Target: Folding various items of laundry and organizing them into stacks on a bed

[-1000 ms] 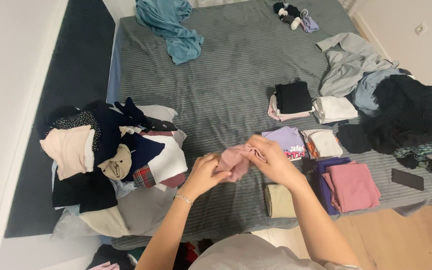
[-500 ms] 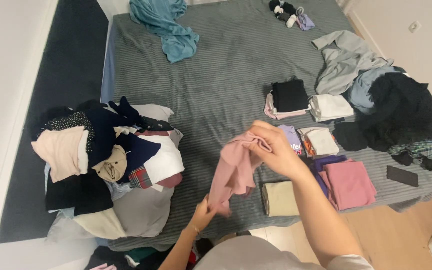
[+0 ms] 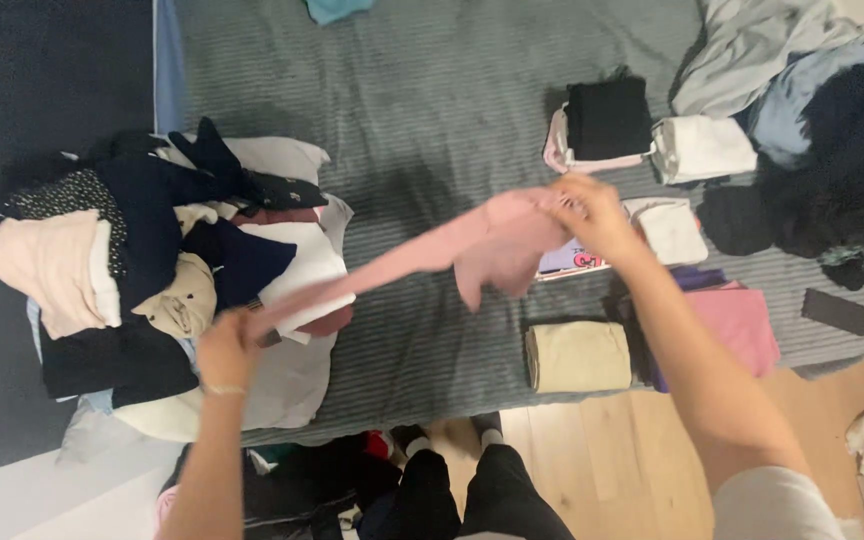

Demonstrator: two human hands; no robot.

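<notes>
A pink garment (image 3: pixel 452 250) is stretched out in the air above the grey striped bed (image 3: pixel 432 110). My left hand (image 3: pixel 224 345) grips its lower left end, close to the heap of unfolded clothes (image 3: pixel 152 260). My right hand (image 3: pixel 592 210) holds the upper right end, above a folded light item with a print (image 3: pixel 572 262). A loose flap of the garment hangs down near the middle.
Folded pieces lie at the right: a beige one (image 3: pixel 577 357), a pink one (image 3: pixel 742 325), a white one (image 3: pixel 672 230), a black one (image 3: pixel 607 118). A dark phone (image 3: pixel 835 311) rests near the bed's edge. Unsorted clothes (image 3: pixel 822 120) pile at the far right. Wooden floor (image 3: pixel 602 450) lies below.
My hands have pulled apart, left hand going down-left toward the heap and right hand up-right. The pink garment went from bunched to stretched out long.
</notes>
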